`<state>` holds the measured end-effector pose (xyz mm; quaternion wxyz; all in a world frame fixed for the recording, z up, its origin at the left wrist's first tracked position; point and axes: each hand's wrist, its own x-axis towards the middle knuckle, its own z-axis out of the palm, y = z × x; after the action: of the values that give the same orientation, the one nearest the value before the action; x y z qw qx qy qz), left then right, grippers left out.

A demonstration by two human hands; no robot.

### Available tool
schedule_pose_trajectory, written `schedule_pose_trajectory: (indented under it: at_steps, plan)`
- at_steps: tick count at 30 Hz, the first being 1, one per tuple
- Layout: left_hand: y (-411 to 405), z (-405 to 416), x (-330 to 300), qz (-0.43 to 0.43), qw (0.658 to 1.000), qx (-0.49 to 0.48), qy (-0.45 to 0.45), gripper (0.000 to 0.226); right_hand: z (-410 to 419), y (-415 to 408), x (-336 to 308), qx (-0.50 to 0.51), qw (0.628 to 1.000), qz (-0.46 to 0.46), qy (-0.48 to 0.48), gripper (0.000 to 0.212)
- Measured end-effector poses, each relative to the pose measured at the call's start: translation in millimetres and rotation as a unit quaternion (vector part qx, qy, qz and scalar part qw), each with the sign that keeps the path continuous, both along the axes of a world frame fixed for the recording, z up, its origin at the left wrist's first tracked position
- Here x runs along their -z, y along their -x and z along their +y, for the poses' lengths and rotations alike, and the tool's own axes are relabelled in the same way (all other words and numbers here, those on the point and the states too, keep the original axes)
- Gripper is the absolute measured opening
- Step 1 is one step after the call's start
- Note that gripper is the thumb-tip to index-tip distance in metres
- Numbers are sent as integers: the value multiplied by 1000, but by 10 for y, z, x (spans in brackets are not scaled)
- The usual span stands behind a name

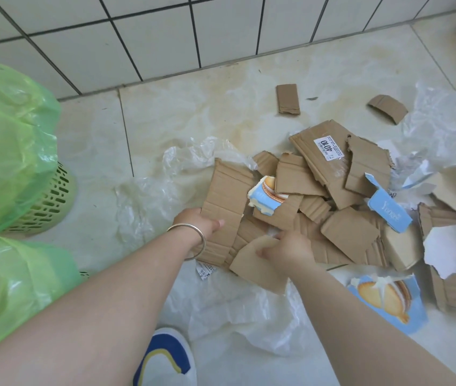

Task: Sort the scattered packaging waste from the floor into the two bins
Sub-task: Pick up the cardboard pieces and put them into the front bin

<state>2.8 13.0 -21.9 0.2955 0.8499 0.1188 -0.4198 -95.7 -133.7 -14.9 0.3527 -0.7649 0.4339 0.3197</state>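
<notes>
Nearest, a blue-and-white slipper [165, 358] rests on crinkled clear plastic film [235, 316]. Both hands clamp torn cardboard: left hand [199, 222] a ribbed brown panel [225, 201], right hand [285, 250] a tan scrap [257, 270]. Two green-lined bins [6, 140] stand left.

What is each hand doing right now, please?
Left hand: grips the long cardboard strip by its edge.
Right hand: grips a torn cardboard piece.

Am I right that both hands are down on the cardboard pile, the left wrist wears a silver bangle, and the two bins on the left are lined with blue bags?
Not quite: the bags are green, not blue. The head view shows both bins on the left lined with green bags. The rest holds: the left hand and right hand are on the cardboard pile, and the left wrist wears a silver bangle.
</notes>
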Motion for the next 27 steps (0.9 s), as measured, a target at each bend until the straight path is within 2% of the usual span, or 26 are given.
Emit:
schedule_pose_trajectory:
  at_steps: [3, 7, 9, 13, 16, 19, 27]
  plan:
    - [9, 19, -34, 7, 998, -47, 29, 35, -90, 10, -31, 156, 983, -56, -82, 36]
    - [36, 45, -22, 46, 994, -89, 46, 37, -11, 65, 89, 365, 911, -95, -168, 19]
    - [54, 53, 8, 62, 990, -113, 63, 42, 78, 55, 171, 412, 886, -106, -186, 17]
    - [103, 5, 23, 94, 984, -118, 89, 16, 204, -55, 233, 421, 871, -123, -221, 16]
    - [131, -5, 62, 100, 986, -97, 88, 26, 253, -110, 236, 390, 885, -131, -218, 11]
    - [134, 0, 38, 106, 987, -81, 86, 21, 278, -95, 257, 336, 920, -138, -150, 15]
    - [104, 56, -406, 123, 984, -46, 120, 14, 173, 1, -184, 309, 928, -115, -171, 22]
